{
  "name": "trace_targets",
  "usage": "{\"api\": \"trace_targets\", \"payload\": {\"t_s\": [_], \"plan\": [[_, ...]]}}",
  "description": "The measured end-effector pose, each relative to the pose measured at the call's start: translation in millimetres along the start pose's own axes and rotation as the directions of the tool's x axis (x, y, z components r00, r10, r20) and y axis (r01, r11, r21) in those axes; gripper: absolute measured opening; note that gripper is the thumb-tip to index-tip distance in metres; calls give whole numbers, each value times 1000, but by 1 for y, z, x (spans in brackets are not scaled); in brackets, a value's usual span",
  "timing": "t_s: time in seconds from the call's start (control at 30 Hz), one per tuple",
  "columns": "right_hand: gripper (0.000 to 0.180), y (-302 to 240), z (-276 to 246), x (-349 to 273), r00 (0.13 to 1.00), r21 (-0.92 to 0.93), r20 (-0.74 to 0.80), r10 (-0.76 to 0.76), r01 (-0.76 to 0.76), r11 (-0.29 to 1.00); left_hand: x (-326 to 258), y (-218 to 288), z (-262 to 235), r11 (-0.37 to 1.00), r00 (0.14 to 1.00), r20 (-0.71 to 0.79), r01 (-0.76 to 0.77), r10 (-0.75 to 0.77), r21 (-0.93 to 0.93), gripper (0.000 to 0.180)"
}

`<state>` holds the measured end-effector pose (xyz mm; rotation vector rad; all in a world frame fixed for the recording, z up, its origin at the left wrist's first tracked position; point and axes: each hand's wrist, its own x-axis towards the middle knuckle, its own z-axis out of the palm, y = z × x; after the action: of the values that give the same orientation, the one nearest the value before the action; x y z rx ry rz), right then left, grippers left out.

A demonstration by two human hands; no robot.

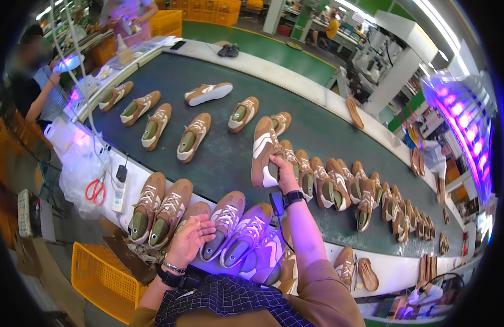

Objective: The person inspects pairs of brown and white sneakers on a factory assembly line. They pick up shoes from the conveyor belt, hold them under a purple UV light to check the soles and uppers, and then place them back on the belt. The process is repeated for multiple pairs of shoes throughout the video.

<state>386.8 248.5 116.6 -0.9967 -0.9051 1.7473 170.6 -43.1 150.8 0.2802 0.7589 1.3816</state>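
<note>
My right hand (286, 175) grips a brown and white sneaker (262, 151) by its heel end, over a dark green conveyor belt (222, 171). This sneaker is tilted with its side showing and its toe pointing away from me. Lower and nearer, my left hand (190, 242) is empty, palm turned up and fingers stretched out. Just beside it, a purple-lit sneaker (228, 219) stands among several others on the near ledge. Left of that hand is a brown sneaker pair, its right shoe (172, 210) with a green lining. A small dark device (277, 204) hangs by my right wrist.
Several sneakers (195, 136) stand spaced out on the belt's left, and a dense row (339, 182) runs right. Red-handled scissors (95, 191), a power strip (119, 197) and a plastic bag (80, 177) lie on the left ledge. A yellow crate (77, 278) sits below. A co-worker (31, 82) is at far left.
</note>
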Motion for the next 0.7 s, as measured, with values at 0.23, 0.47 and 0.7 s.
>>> {"api": "trace_targets", "payload": {"t_s": [0.23, 0.47, 0.7], "plan": [[39, -44, 27, -186, 996, -14, 93, -14, 16, 1000, 37, -18, 68, 989, 951, 291, 130, -105, -67, 56], [36, -33, -18, -288, 943, -485, -49, -328, 265, 833, 39, -54, 71, 915, 908, 260, 374, -328, -152, 57], [51, -19, -185, -360, 363, -774, -630, -687, -364, 518, 51, -67, 67, 909, 911, 228, 383, -342, -166, 50]]}}
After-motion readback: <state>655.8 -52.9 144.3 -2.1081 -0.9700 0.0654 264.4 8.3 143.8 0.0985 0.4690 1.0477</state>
